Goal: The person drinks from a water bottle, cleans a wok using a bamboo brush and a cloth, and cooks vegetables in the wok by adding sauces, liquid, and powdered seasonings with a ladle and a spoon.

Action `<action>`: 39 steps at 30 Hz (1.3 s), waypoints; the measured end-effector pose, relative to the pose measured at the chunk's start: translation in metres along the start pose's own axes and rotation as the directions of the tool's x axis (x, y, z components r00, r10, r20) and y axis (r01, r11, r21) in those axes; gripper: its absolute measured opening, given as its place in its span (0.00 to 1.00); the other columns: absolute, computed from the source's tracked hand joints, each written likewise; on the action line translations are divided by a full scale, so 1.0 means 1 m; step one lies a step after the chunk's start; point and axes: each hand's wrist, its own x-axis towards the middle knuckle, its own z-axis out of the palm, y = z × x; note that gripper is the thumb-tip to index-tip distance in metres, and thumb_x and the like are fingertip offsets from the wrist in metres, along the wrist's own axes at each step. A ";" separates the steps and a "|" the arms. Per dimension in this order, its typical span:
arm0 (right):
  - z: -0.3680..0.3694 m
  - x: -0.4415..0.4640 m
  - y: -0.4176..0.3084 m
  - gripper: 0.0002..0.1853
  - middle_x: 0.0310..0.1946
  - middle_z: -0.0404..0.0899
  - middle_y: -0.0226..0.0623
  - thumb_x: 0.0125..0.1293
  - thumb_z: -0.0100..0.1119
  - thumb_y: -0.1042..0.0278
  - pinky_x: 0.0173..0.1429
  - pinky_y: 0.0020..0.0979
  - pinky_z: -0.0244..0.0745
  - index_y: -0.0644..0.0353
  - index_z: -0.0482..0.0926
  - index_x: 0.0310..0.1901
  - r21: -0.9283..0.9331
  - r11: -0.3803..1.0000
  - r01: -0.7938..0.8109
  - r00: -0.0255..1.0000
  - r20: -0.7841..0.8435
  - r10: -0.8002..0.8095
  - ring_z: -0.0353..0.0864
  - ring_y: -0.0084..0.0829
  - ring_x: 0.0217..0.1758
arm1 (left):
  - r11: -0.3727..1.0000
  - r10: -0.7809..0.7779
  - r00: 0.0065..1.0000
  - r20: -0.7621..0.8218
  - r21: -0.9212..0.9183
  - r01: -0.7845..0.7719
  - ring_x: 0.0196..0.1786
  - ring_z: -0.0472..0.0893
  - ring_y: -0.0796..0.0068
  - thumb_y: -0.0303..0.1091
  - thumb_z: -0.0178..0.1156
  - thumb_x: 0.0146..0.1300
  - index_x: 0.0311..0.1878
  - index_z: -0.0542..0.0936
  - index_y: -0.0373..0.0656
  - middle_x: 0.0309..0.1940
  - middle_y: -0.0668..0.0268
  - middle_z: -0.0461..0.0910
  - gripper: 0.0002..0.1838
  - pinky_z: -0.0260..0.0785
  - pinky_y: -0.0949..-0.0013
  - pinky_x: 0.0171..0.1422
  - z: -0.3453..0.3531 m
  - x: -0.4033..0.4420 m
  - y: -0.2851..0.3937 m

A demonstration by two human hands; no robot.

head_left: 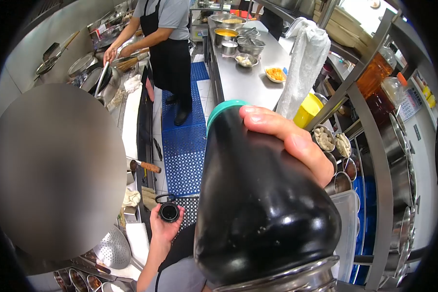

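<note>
Close to the camera, a large black bottle (265, 204) with a teal rim fills the centre, tilted up. My right hand (292, 138) is wrapped round its right side near the rim; the fingers show and the palm is hidden behind it. Lower and further left, my left hand (166, 221) is palm up, its fingers curled round a small round black cap (169, 212) with a loop. The cap is apart from the bottle.
A person (168, 58) in a black apron works over pans on the left. Bowls of food stand on the steel counter (258, 90). A white towel (304, 63) hangs near the right shelves. Blue mats (182, 136) line the aisle. A grey blurred oval hides much of the left.
</note>
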 end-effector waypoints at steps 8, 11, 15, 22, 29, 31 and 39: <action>-0.012 0.008 -0.016 0.27 0.55 0.77 0.62 0.61 0.68 0.72 0.63 0.53 0.74 0.66 0.70 0.60 -0.058 0.998 -0.038 0.994 0.097 0.044 0.80 0.55 0.57 | 0.996 -0.092 0.991 0.093 0.024 0.091 0.47 0.81 0.49 0.54 0.51 0.66 0.49 0.78 0.35 0.43 0.48 0.81 0.27 0.80 0.54 0.51 0.002 -0.006 0.004; -0.013 0.007 -0.015 0.27 0.54 0.78 0.62 0.61 0.68 0.71 0.63 0.53 0.74 0.66 0.70 0.60 -0.063 0.998 -0.009 0.996 0.087 0.014 0.80 0.55 0.56 | 0.996 -0.070 0.993 0.097 0.059 0.064 0.47 0.82 0.50 0.54 0.51 0.66 0.49 0.78 0.35 0.43 0.48 0.81 0.27 0.80 0.56 0.50 0.005 -0.007 0.002; -0.012 0.006 -0.023 0.27 0.54 0.78 0.62 0.61 0.68 0.71 0.63 0.53 0.74 0.66 0.70 0.60 -0.093 0.995 -0.021 0.998 0.057 0.026 0.81 0.55 0.56 | 0.998 -0.021 0.999 0.036 0.061 0.019 0.46 0.82 0.51 0.54 0.51 0.66 0.49 0.78 0.35 0.44 0.47 0.81 0.27 0.80 0.57 0.49 0.017 -0.013 -0.002; -0.017 0.008 -0.033 0.26 0.54 0.78 0.62 0.61 0.68 0.71 0.63 0.53 0.74 0.67 0.71 0.59 -0.139 0.990 -0.017 0.998 0.057 0.025 0.81 0.54 0.56 | 0.991 -0.110 0.987 0.118 0.087 0.100 0.44 0.82 0.54 0.57 0.51 0.65 0.51 0.79 0.39 0.44 0.50 0.82 0.28 0.78 0.58 0.45 0.020 -0.022 -0.001; -0.028 0.011 -0.041 0.25 0.54 0.78 0.62 0.62 0.67 0.71 0.64 0.54 0.73 0.66 0.70 0.60 -0.185 0.983 -0.005 0.997 0.078 0.020 0.81 0.55 0.56 | 0.990 -0.128 0.978 0.163 0.076 0.116 0.40 0.81 0.58 0.59 0.49 0.65 0.51 0.79 0.40 0.42 0.53 0.81 0.29 0.76 0.59 0.41 0.030 -0.026 0.001; -0.031 0.011 -0.044 0.25 0.54 0.78 0.62 0.62 0.67 0.71 0.64 0.54 0.73 0.66 0.70 0.60 -0.208 0.978 -0.017 0.995 0.090 0.036 0.81 0.55 0.57 | 0.991 -0.126 0.975 0.184 0.071 0.114 0.38 0.81 0.58 0.60 0.49 0.65 0.51 0.79 0.40 0.41 0.53 0.81 0.30 0.76 0.60 0.40 0.033 -0.028 0.001; -0.036 0.010 -0.057 0.25 0.54 0.78 0.62 0.62 0.66 0.70 0.64 0.53 0.73 0.65 0.70 0.59 -0.285 0.956 -0.069 0.991 0.087 0.097 0.81 0.55 0.57 | 0.989 -0.142 0.978 0.152 0.056 0.135 0.38 0.82 0.57 0.66 0.48 0.67 0.54 0.78 0.40 0.41 0.52 0.82 0.35 0.78 0.59 0.41 0.040 -0.027 0.004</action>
